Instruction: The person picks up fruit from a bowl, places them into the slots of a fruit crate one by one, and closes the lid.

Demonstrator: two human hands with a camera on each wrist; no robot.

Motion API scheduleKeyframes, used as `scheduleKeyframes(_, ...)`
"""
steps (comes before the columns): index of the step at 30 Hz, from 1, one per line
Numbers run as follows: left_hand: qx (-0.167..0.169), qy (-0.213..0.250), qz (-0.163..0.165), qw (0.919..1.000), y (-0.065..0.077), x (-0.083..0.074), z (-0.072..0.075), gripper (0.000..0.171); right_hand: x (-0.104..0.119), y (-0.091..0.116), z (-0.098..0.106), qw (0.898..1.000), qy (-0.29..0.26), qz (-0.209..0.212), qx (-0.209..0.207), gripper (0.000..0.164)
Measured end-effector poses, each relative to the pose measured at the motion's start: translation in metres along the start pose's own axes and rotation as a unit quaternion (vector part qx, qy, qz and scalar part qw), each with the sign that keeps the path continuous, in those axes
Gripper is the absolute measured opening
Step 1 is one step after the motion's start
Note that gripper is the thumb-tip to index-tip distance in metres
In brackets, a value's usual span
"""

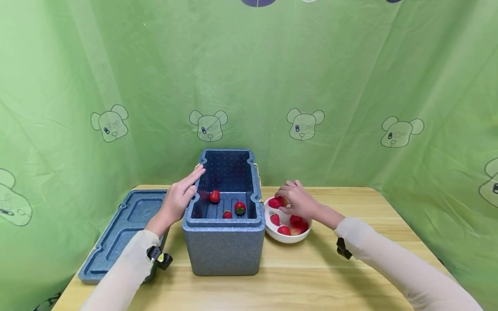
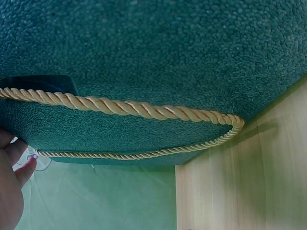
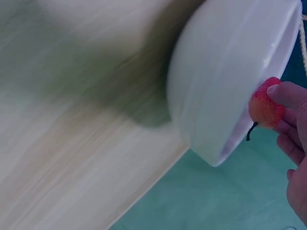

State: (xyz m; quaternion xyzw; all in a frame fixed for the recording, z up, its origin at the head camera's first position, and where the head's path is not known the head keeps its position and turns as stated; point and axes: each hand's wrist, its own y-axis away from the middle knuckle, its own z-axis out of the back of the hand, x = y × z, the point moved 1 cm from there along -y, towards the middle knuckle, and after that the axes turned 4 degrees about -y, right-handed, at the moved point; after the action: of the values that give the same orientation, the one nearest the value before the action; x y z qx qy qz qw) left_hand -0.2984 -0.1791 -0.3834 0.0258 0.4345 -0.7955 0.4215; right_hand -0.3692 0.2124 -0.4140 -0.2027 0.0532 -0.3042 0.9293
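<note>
A blue-grey foam box (image 1: 223,250) stands open-topped at the middle of the table, several strawberries on its floor, one of them a strawberry (image 1: 240,208) with its green cap showing. My left hand (image 1: 180,198) rests on the box's left rim with its fingers extended. To the right of the box sits a white bowl (image 1: 288,238) holding several more strawberries. Over this bowl's far side, my right hand (image 1: 298,201) pinches a strawberry (image 3: 266,103) between thumb and fingers. That fruit is red and yellowish with a dark stem, seen at the bowl's rim in the right wrist view.
The box's lid (image 1: 116,242) lies on the wooden table (image 1: 330,280) at the left. A twisted gold cord (image 2: 144,109) hangs along the box's side. Green curtain (image 1: 249,86) with bear faces surrounds the table at the back and sides.
</note>
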Motion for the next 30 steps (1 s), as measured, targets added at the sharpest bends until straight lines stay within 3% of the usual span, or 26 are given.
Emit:
scheduleKeyframes(12,-0.001,-0.001,-0.004,1.0,0.0,-0.001,0.001,0.051,0.004,-0.007,0.027,0.996,-0.063,-0.019,-0.058,0.032)
scheduleKeyframes(30,0.001,0.002,0.002,1.0,0.001,-0.001,0.0,0.051,0.011,-0.02,0.079,0.982,-0.09,-0.019,-0.164,0.038)
